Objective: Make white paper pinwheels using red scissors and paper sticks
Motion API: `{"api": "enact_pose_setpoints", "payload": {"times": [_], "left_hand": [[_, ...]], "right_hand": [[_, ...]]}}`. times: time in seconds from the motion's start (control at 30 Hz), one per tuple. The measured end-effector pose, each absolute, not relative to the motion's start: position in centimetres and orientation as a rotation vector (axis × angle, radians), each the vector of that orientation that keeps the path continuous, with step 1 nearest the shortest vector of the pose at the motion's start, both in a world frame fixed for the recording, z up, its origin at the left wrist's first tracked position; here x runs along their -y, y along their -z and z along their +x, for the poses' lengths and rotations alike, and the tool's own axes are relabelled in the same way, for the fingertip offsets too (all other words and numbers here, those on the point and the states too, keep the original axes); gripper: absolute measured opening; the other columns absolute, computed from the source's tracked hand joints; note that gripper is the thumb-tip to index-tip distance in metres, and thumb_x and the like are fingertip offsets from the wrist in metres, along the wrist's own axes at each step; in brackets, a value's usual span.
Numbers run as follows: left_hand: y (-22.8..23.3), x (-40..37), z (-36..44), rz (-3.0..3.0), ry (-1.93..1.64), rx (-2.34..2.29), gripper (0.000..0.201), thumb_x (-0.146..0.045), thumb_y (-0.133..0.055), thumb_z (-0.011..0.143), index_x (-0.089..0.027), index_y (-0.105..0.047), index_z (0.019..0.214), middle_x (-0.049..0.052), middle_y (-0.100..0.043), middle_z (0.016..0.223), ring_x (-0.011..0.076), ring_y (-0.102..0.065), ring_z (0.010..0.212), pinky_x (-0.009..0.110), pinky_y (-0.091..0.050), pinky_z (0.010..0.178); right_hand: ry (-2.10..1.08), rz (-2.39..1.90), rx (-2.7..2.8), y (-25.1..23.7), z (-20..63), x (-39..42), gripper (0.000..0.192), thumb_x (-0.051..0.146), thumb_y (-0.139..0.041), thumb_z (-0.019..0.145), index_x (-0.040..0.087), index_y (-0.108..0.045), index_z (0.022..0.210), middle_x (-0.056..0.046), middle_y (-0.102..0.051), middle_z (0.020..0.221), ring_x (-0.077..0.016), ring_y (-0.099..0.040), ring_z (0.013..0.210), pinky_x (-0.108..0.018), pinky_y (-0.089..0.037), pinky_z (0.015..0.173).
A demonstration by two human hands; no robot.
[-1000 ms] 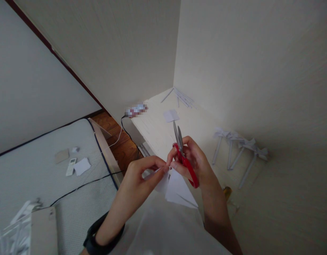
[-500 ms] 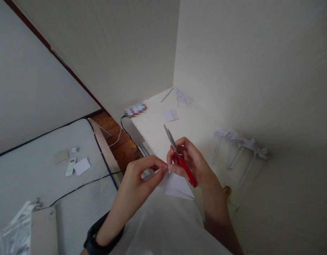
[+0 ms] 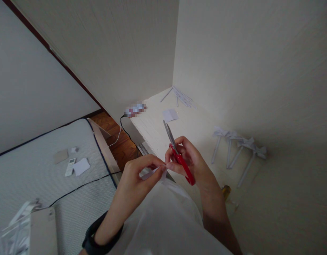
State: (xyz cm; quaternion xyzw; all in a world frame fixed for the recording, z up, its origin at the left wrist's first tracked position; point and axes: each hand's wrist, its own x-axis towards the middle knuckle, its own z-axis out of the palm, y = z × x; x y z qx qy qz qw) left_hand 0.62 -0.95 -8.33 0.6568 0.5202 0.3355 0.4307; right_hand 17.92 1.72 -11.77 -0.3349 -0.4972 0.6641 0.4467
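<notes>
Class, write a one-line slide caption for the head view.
Right hand grips red scissors; left hand pinches white paper.

Single head-worn view, looking steeply down and forward, close over both bare hands, towards the pale wooden desk [image 3: 158,122] in the corner.

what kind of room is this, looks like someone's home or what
Most likely a bedroom at home: a mattress lies low beside a wood floor, and a small white desk sits in the corner, where the right hand holds red scissors.
</notes>
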Motion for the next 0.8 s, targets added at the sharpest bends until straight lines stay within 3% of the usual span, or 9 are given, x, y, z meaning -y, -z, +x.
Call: {"api": "enact_pose_setpoints", "payload": {"times": [0.37,0.8], "left_hand": [[9.3,0.6,0.5,1.564,-0.814,-1.299,0.016,-0.023,-0.061,0.087,-0.019,-0.072,0.077,0.001,-0.074,0.077,0.0163,-0.066,0.073,0.023,-0.045,0.065],[9.8,-0.6,0.6,1.48,-0.839,-1.253,0.021,-0.032,-0.064,0.083,-0.018,-0.072,0.07,0.004,-0.071,0.07,0.0163,-0.063,0.066,0.021,-0.046,0.061]], "right_hand": [[-1.591,-0.89,1.253,11.8,17.6,-1.7,0.039,0.015,-0.08,0.073,0.026,-0.049,0.094,0.005,-0.063,0.087,-0.012,-0.061,0.079,-0.025,-0.046,0.073],[-1.545,-0.924,1.218,11.2,17.4,-1.8,0.037,0.019,-0.08,0.073,0.023,-0.048,0.092,0.003,-0.063,0.087,-0.0142,-0.058,0.078,-0.027,-0.044,0.072]]}}
